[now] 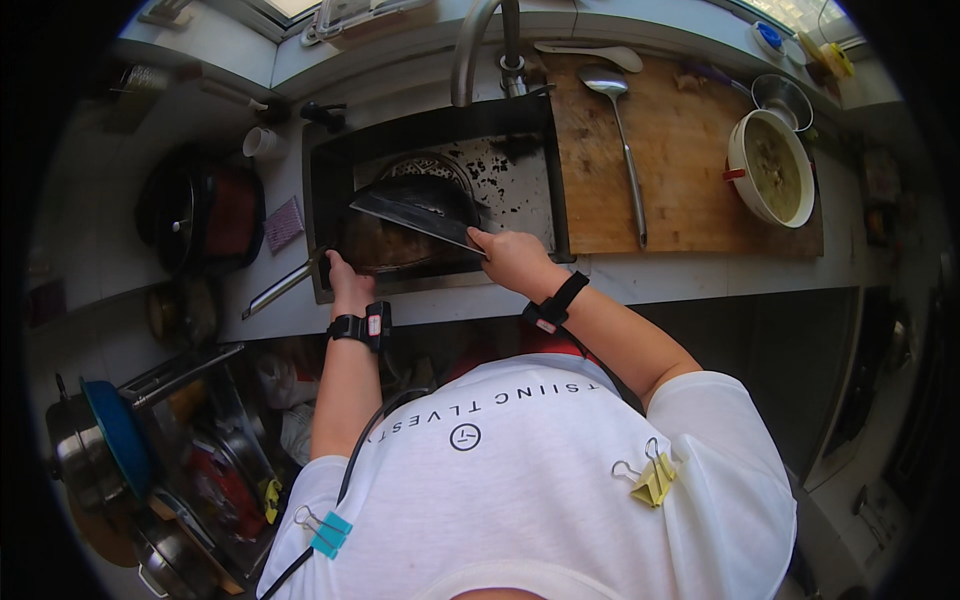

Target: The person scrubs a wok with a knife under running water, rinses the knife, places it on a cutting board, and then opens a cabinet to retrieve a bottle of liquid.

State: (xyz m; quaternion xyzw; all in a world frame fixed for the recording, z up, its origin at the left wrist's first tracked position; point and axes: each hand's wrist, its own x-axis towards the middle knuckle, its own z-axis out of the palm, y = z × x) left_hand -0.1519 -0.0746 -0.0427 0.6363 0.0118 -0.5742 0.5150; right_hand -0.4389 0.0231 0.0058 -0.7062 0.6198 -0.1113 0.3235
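Observation:
A dark pan point(400, 245) lies tilted in the sink point(560, 200), and its metal handle point(280, 288) sticks out over the left edge of the counter. My left hand point(350, 282) is closed at the pan's near left side, where the handle begins; its fingertips are partly hidden. Above the pan, my right hand point(515, 260) grips a kitchen knife point(415, 217), whose long blade points to the left. Behind the pan a round perforated metal piece point(440, 165) shows. Dark scraps point(505, 175) are scattered over the sink floor.
Right of the sink, a wooden board point(590, 205) carries a metal spatula point(625, 150) and a white bowl of soup point(740, 165). The faucet point(465, 75) arches over the sink's back edge. A pink sponge cloth point(285, 224), white cup point(260, 143) and dark cooker point(185, 215) stand left.

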